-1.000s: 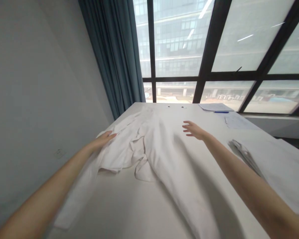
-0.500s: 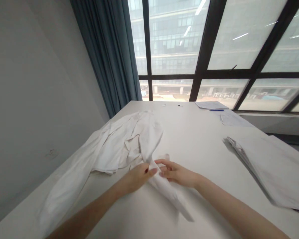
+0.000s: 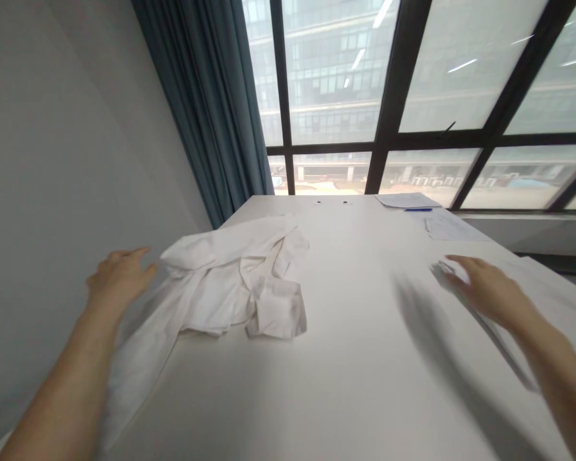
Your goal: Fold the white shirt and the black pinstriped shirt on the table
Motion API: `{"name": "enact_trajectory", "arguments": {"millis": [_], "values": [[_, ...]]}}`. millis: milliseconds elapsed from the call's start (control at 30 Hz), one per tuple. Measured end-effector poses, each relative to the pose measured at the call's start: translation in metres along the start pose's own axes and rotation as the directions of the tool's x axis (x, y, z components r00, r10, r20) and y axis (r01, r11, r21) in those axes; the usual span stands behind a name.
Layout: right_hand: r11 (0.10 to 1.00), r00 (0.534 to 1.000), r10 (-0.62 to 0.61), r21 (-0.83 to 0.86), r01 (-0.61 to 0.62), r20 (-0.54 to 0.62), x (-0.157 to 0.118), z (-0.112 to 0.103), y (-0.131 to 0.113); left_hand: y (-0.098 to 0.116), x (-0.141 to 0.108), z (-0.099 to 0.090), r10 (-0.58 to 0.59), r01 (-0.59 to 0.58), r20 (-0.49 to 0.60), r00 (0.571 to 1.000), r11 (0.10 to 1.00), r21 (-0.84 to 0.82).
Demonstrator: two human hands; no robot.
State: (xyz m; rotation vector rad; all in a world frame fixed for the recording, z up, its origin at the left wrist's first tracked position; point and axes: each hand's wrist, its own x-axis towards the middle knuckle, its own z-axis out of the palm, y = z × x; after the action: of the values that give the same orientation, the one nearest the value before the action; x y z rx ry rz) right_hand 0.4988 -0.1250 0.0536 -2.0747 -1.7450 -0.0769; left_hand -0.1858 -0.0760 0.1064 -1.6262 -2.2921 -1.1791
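A crumpled white long-sleeved garment (image 3: 216, 298) lies on the left half of the white table (image 3: 345, 384). One sleeve (image 3: 235, 240) is laid across its far side toward the left, and another part runs down the table's left side. My left hand (image 3: 120, 275) is raised just left of that sleeve's end, empty, with thumb and fingers apart. On the right, my right hand (image 3: 484, 288) hovers over the edge of a folded white cloth pile (image 3: 552, 282). Its fingers are stretched out and nothing shows in them; whether it touches the pile I cannot tell.
Papers (image 3: 406, 200) and a blue pen (image 3: 418, 209) lie at the far right of the table, with another sheet (image 3: 454, 227) nearer. A grey wall (image 3: 77, 160) and blue curtain (image 3: 206, 115) border the left. Large windows (image 3: 336, 83) stand behind.
Both hands have let go of the sleeve and moved apart, left hand to the left, right hand to the right. The sleeve now lies across the garment toward the left.
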Motion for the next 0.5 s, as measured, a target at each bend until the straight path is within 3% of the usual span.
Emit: {"name": "enact_trajectory", "arguments": {"millis": [67,100,133,200,267,400,500], "values": [[0.939,0.964,0.266,-0.221,-0.262,-0.012,0.002,0.009,0.051,-0.007,-0.014,0.012,0.014,-0.042,0.153,0.988,0.983,0.178],[0.891,0.924,0.383,-0.272,-0.363,0.022,0.000,0.016,0.070,-0.005,-0.024,0.021,0.046,-0.100,0.256,0.966,0.975,0.200],[0.867,0.899,0.434,-0.295,-0.401,0.055,-0.002,0.023,0.085,-0.001,-0.035,0.030,0.097,-0.165,0.356,0.929,0.972,0.167],[0.900,0.931,0.362,-0.277,-0.338,0.041,-0.008,0.035,0.102,0.014,-0.058,0.046,0.212,-0.282,0.496,0.842,0.957,0.071],[0.922,0.946,0.323,-0.233,-0.310,0.019,-0.010,0.039,0.106,0.036,-0.078,0.054,0.313,-0.370,0.589,0.745,0.929,-0.025],[0.879,0.896,0.445,-0.191,-0.437,-0.002,0.000,0.015,0.094,0.085,-0.103,0.046,0.455,-0.459,0.710,0.538,0.864,-0.207],[0.924,0.930,0.365,-0.104,-0.368,-0.047,0.008,-0.016,0.068,0.122,-0.113,0.035,0.489,-0.500,0.744,0.456,0.832,-0.240]]}}
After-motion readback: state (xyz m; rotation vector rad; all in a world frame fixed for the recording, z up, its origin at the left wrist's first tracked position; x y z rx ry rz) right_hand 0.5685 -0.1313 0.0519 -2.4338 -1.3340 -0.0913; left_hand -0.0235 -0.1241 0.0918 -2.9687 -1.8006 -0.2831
